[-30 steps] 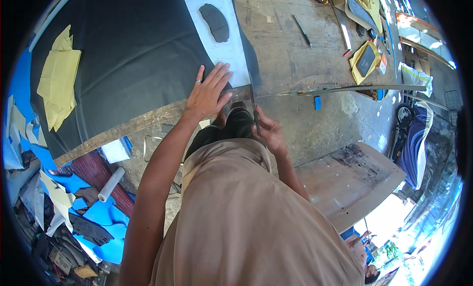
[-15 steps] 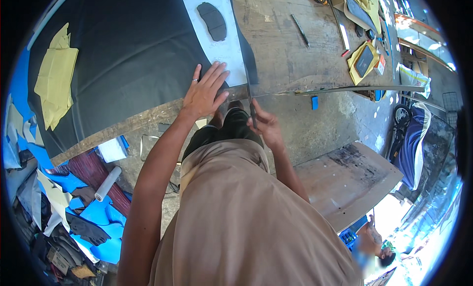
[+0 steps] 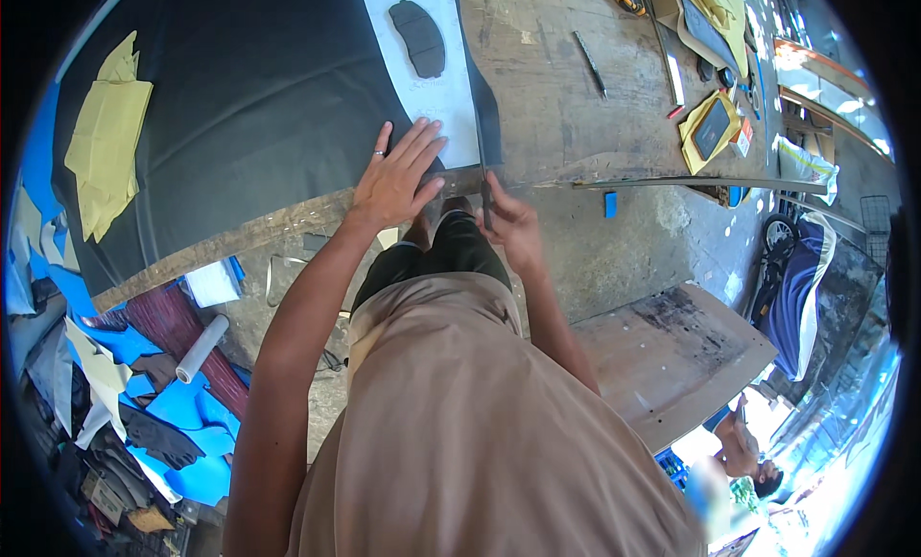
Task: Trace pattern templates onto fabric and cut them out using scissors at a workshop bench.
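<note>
A white paper strip (image 3: 459, 125) is lying over a black sheet (image 3: 259, 106) at the near edge of a wooden workbench (image 3: 537, 106). The strip is looking smooth and pale, with faint marks on it; its left side is curving, its right side is running nearly straight, and its near end is finishing in a blunt edge. A dark grey, brake-pad-shaped piece (image 3: 418, 39) is resting on its far part. The black sheet is spreading broadly to the left, showing a dull sheen and soft creases, and a narrow margin of it is showing to the right of the strip.

The left hand (image 3: 391, 178) is lying flat, fingers extended and thumb held apart, across the strip's near end and the sheet beside it. The right hand (image 3: 513, 226) is gripping a slim dark knife (image 3: 486, 207), which is pointing away along the strip's right edge.

Farther left, yellow paper pieces (image 3: 107, 144) are lying on the sheet. To the right, a pen (image 3: 590, 65) is lying on the bare bench, and beyond it a phone (image 3: 712, 130) is resting on yellow paper. Blue scraps (image 3: 197, 403) are lying piled at near left.
</note>
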The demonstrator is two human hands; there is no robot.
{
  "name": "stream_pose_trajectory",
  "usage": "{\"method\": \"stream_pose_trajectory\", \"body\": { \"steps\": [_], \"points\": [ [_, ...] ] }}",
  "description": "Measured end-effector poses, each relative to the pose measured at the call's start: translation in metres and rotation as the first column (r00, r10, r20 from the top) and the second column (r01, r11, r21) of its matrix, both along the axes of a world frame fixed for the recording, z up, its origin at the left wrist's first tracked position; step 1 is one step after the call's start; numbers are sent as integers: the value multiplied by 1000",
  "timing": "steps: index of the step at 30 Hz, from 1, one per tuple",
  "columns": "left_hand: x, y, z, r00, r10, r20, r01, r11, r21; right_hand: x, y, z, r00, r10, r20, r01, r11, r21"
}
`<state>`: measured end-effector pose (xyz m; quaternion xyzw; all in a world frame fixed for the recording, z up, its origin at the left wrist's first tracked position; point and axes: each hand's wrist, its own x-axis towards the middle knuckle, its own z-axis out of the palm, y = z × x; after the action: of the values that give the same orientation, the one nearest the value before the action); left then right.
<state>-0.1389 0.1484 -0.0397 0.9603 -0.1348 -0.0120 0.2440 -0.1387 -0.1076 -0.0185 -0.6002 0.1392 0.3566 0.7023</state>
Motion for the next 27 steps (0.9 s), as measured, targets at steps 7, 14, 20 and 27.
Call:
{"method": "stream_pose_trajectory", "body": {
  "steps": [7, 14, 20, 27],
  "points": [
    [4, -2, 1, 1000, 3, 5, -3, 1000, -19, 2, -2, -10, 999, -46, 7, 45, 993, 105],
    [2, -34, 2, 993, -84, 80, 92, 991, -94, 21, -15, 30, 961, -125, -248, 183, 957, 227],
    [-3, -79, -6, 989, -95, 109, 87, 993, 82, 31, -19, 49, 971, -46, -235, 77, 989, 124],
    [2, -79, -18, 979, -117, 164, 100, 989, 110, 35, -1, 17, 993, -46, -107, 55, 995, 82]
  ]
}}
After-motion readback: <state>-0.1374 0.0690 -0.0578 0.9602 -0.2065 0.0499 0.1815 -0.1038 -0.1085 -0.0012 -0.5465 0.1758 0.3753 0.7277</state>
